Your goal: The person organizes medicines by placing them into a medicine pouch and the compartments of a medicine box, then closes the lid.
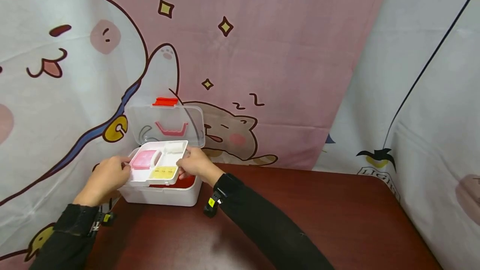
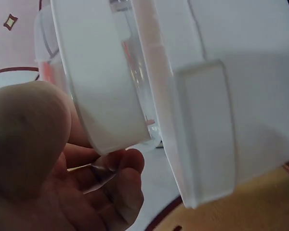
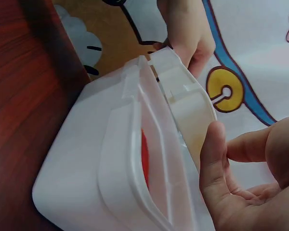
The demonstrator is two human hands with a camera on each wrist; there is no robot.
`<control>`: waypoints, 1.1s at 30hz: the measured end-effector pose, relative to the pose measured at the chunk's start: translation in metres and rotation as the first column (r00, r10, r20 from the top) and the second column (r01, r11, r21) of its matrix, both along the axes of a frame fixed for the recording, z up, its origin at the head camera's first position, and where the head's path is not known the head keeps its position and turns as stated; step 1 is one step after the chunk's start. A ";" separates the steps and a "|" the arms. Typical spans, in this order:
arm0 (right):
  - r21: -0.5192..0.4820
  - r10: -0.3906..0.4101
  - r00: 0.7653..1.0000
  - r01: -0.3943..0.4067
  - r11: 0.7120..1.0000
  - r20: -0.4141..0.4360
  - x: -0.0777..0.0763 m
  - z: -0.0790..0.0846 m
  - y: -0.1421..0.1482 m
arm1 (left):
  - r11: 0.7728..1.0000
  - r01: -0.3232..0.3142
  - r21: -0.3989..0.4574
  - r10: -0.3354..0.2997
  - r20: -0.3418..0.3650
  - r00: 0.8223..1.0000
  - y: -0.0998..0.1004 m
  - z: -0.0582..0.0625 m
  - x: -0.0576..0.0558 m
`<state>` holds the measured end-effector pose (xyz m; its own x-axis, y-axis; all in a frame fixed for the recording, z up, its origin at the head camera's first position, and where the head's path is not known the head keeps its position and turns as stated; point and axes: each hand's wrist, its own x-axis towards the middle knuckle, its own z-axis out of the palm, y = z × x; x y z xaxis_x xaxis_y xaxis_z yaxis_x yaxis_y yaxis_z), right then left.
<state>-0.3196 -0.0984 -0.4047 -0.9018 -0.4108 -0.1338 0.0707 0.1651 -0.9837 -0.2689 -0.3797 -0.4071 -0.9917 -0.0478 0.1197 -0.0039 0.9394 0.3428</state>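
A white tray (image 1: 166,158) with a pink piece (image 1: 143,159) and a yellow piece (image 1: 163,172) on it is held tilted over a white storage box (image 1: 161,197). My left hand (image 1: 107,179) holds the tray's left end, the thumb on one side and fingertips at the lower edge in the left wrist view. At the right end, my right hand (image 1: 198,164) pinches the tray between thumb and fingers. Something red (image 3: 144,159) shows inside the box below. The box's clear lid (image 1: 172,113) stands raised at the back.
A red-orange clasp (image 1: 165,101) tops the lid, which also bears a pink handle (image 1: 171,131). The box sits on a dark reddish-brown table (image 1: 300,216), near its back left edge. Cartoon-printed cloth (image 1: 281,53) hangs close behind and at the sides.
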 end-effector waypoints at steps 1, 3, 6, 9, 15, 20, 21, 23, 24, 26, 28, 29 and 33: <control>0.001 -0.008 1.000 0.008 1.000 0.002 0.000 -0.002 -0.005 | 1.000 -0.002 -0.007 0.002 -0.009 1.000 -0.003 -0.001 0.000; 0.009 -0.016 1.000 0.016 1.000 -0.001 0.000 -0.005 -0.013 | 1.000 -0.007 -0.014 0.006 -0.030 1.000 -0.009 -0.005 0.000; 0.035 -0.020 1.000 0.020 0.999 -0.016 0.000 -0.010 -0.022 | 1.000 -0.010 -0.014 0.009 -0.069 0.998 -0.016 -0.012 0.000; 0.052 -0.028 1.000 0.028 0.998 -0.009 0.002 -0.015 -0.032 | 1.000 -0.014 -0.018 0.013 -0.090 0.996 -0.022 -0.019 0.003; 0.011 -0.035 0.999 0.035 0.999 0.031 -0.001 -0.027 -0.042 | 0.999 -0.021 -0.027 0.018 -0.110 0.994 -0.029 -0.027 0.008; 0.039 -0.067 0.998 0.066 0.997 0.009 -0.003 -0.019 -0.044 | 1.000 -0.023 -0.021 0.019 -0.140 0.990 -0.031 -0.025 0.004; 0.037 -0.067 0.998 0.067 0.997 0.004 -0.004 -0.018 -0.045 | 0.999 -0.025 -0.021 0.022 -0.143 0.989 -0.031 -0.025 0.003; 0.018 -0.067 0.998 0.067 0.998 -0.002 -0.006 -0.016 -0.046 | 0.999 -0.032 -0.022 0.029 -0.140 0.990 -0.032 -0.024 0.001; 0.005 -0.067 0.998 0.067 0.998 -0.002 -0.007 -0.015 -0.047 | 0.999 -0.036 -0.020 0.033 -0.133 0.991 -0.032 -0.024 0.000; -0.019 -0.064 0.998 0.064 0.998 0.001 -0.008 -0.014 -0.049 | 0.999 -0.046 -0.020 0.043 -0.130 0.991 -0.033 -0.024 -0.001; -0.032 -0.064 0.998 0.064 0.997 0.013 -0.009 -0.014 -0.050 | 0.998 -0.054 -0.019 0.051 -0.133 0.990 -0.033 -0.023 -0.001; -0.034 -0.069 0.997 0.069 0.997 0.019 -0.009 -0.015 -0.051 | 0.998 -0.057 -0.018 0.054 -0.136 0.989 -0.033 -0.023 -0.001; -0.035 -0.081 0.997 0.082 0.996 0.021 -0.011 -0.017 -0.052 | 0.998 -0.063 -0.012 0.060 -0.143 0.988 -0.033 -0.022 -0.002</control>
<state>-0.3303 -0.1508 -0.4214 -0.9298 -0.3412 -0.1380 0.1014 0.1230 -0.9872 -0.2708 -0.4122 -0.4295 -0.9596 -0.1049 0.2609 -0.0139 0.9445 0.3284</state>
